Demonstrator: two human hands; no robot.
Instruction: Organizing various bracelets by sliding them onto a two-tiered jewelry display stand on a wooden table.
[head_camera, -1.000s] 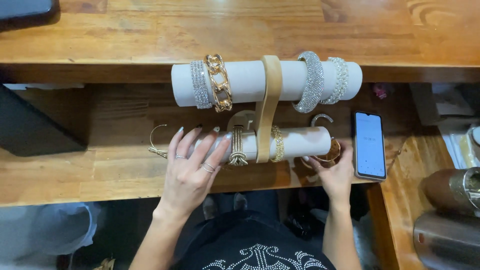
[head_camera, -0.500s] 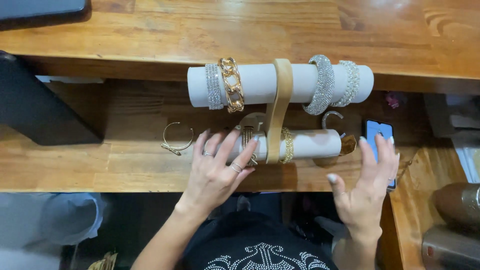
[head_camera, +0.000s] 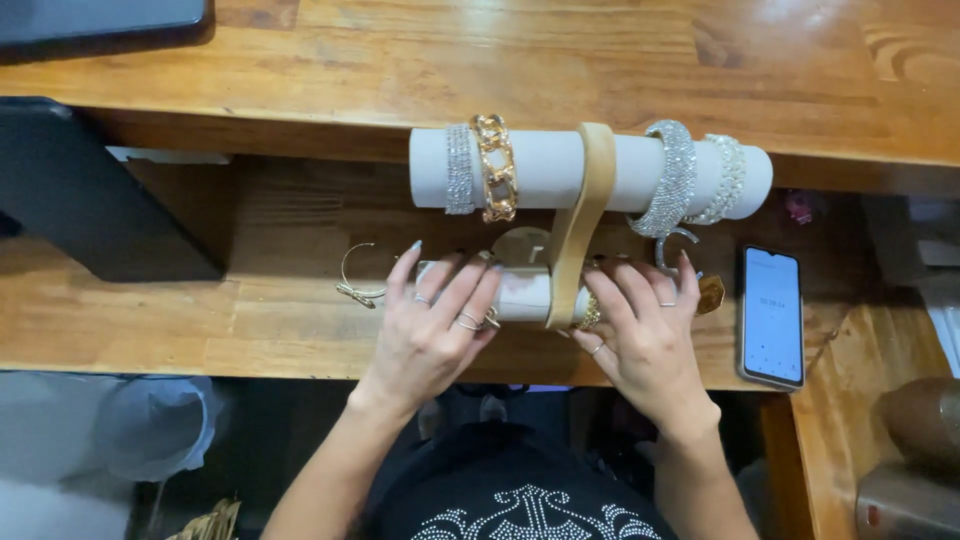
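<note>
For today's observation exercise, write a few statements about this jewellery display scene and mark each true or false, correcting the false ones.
1. Both hands rest on the lower roll of the bracelet stand. True: the left hand and right hand lie on it.
2. The phone lies left of the stand. False: it lies to the right.
3. A gold chain bracelet sits on the upper roll. True.
4. The thin gold bangle hangs on the upper roll. False: it lies on the wooden table, left of the left hand.
</note>
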